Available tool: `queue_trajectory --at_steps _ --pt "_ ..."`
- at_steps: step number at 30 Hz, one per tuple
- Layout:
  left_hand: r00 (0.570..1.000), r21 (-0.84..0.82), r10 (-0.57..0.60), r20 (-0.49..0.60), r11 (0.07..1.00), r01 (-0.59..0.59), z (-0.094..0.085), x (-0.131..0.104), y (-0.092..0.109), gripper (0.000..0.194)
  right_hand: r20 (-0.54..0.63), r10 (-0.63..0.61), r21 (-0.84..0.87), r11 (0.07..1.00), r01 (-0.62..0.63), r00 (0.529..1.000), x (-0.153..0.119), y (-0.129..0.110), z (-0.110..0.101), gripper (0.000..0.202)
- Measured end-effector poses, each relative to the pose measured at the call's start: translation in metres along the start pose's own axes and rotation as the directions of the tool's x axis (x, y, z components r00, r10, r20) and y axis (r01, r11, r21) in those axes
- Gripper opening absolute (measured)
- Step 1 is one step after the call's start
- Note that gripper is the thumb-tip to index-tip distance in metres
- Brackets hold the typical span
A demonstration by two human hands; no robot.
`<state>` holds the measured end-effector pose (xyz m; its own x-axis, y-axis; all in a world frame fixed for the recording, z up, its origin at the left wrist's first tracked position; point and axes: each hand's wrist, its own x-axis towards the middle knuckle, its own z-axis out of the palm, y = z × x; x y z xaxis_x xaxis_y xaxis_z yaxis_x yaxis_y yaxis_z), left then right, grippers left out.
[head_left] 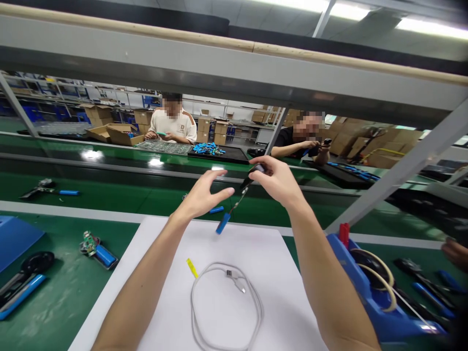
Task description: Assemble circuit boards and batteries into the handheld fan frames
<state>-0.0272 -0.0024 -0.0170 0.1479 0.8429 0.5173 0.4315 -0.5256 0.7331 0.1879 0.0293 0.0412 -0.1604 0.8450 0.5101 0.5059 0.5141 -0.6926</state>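
My right hand point(276, 180) grips a black device part point(252, 176) between thumb and fingers, above the far edge of a white sheet point(161, 263). From that part a blue battery point(223, 223) dangles on thin wires. My left hand point(204, 193) is beside it on the left, thumb and fingers apart, holding nothing. A coiled grey USB cable point(260, 312) with a yellow tag point(191, 267) lies on the sheet below both hands.
Opened devices lie at left, one with a green board and battery point(104, 254). A blue bin point(365, 302) stands at right. Beyond the conveyor point(153, 195) sit two people; an angled metal post point(398, 170) rises at right. Another person's hand point(455, 252) shows at the right edge.
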Motion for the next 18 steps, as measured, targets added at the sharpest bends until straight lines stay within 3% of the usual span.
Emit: queue_trajectory --at_steps 2,4,7,9,11,12,14,15,16,18 --pt "0.988 -0.074 0.028 0.152 0.997 -0.017 -0.002 -0.004 0.015 0.061 0.126 -0.028 0.186 0.983 0.004 0.992 -0.013 -0.022 0.007 0.033" --pt "0.955 -0.157 0.01 0.297 0.987 0.038 -0.007 -0.008 0.025 0.048 0.226 -0.065 0.335 0.942 -0.015 0.972 -0.021 -0.035 0.014 0.031" --pt "0.909 -0.249 -0.032 0.417 0.957 0.148 -0.016 -0.01 0.033 0.033 0.23 -0.137 0.487 0.874 0.008 0.964 -0.029 -0.035 0.025 0.035" --pt "0.912 -0.263 -0.058 0.405 0.948 0.177 -0.02 -0.011 0.035 0.033 0.171 -0.161 0.581 0.813 0.033 0.972 -0.032 -0.022 0.035 0.044" --pt "0.929 -0.254 -0.076 0.362 0.951 0.177 -0.022 -0.011 0.036 0.032 0.244 -0.183 0.661 0.75 -0.025 0.952 -0.036 -0.004 0.046 0.056" --pt "0.937 -0.253 -0.089 0.338 0.95 0.181 -0.021 -0.011 0.036 0.031 0.34 -0.214 0.683 0.726 -0.084 0.916 -0.039 0.006 0.051 0.064" --pt "0.953 -0.258 -0.118 0.279 0.947 0.193 -0.018 -0.01 0.034 0.029 0.538 -0.288 0.665 0.722 -0.189 0.792 -0.044 0.022 0.062 0.08" --pt "0.962 -0.264 -0.133 0.239 0.944 0.196 -0.016 -0.009 0.032 0.029 0.597 -0.311 0.638 0.743 -0.203 0.739 -0.047 0.028 0.068 0.081" --pt "0.971 -0.274 -0.144 0.193 0.942 0.194 -0.013 -0.007 0.03 0.03 0.619 -0.314 0.614 0.765 -0.194 0.72 -0.05 0.033 0.074 0.078" --pt "0.982 -0.298 -0.156 0.101 0.938 0.18 -0.009 -0.004 0.024 0.032 0.572 -0.265 0.606 0.774 -0.183 0.776 -0.055 0.037 0.084 0.063"
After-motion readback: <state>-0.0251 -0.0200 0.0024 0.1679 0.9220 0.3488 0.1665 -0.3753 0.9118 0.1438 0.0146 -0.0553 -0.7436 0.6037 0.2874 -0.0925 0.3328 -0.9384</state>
